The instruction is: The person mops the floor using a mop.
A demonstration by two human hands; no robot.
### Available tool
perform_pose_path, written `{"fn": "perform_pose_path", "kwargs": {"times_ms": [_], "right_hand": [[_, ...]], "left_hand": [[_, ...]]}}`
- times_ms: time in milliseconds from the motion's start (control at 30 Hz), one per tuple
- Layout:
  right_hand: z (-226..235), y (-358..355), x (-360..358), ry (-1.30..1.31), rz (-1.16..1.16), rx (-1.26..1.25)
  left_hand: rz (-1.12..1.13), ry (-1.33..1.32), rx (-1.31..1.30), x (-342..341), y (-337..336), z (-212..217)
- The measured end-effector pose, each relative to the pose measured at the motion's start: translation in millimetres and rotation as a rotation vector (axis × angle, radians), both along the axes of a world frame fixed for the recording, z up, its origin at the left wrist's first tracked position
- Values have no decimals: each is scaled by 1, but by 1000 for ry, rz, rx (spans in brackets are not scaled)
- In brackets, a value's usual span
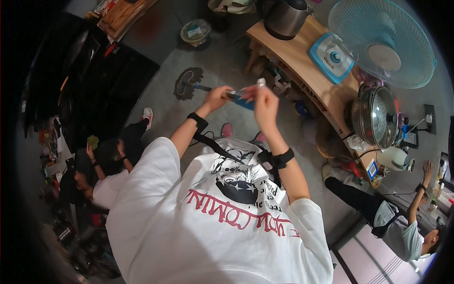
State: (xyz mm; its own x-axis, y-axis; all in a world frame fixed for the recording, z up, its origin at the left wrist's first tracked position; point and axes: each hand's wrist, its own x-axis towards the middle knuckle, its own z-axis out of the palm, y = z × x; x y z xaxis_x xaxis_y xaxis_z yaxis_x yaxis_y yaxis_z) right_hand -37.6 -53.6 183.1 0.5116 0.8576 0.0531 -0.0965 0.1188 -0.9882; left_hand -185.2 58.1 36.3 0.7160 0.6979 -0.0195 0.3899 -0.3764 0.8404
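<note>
Our left hand [216, 99] curls around the handle of a mop [202, 88], fingers wrapped and pressed in. Our right hand [266, 106], bent like a loose fist, sits just beside the handle's blue upper part; its fingers are blurred, and we cannot tell whether they grip it. A small whitish cap [261, 82] shows at the top of this fist.

Below us spreads our printed white T-shirt [227, 246], and both our forearms wear black bands [283, 158]. The mop slants away to our left, its dark fringed head [195, 75] on the grey floor [213, 66], beyond our pink shoes [227, 129].

To the right runs a wooden table [302, 52] bearing a steel steamer pot [379, 116], a blue-and-white electric fan [383, 42] and, towards its far end, a dark metallic kettle [286, 21]. One co-worker [397, 222] stretches an arm out at lower right; another person [111, 191] is at our left, a yellow-green thing [92, 142] by one raised hand. Farther ahead stands a round container [195, 32].
</note>
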Motion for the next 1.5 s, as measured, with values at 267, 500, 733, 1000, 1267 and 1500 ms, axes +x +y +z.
{"fn": "perform_pose_path", "kwargs": {"times_ms": [267, 500, 733, 1000, 1267, 1500], "right_hand": [[26, -8, -50, -309, 571, 201], [11, -8, -32, -181, 699, 182], [9, -75, 45, -312, 538, 40], [18, -242, 169, -168, 122, -42], [15, -384, 240, -18, -714, 193], [-19, -390, 290, 53, -1281, 241]], "left_hand": [[240, -174, -334, -72, -9, 31], [115, -94, -142, -50, -11, 26], [-87, -24, 103, 25, -50, 6], [-602, 54, -223, 179, -175, 27], [-826, -133, -272, 308, -327, 7], [-638, 121, -117, 333, -366, 10]]}}
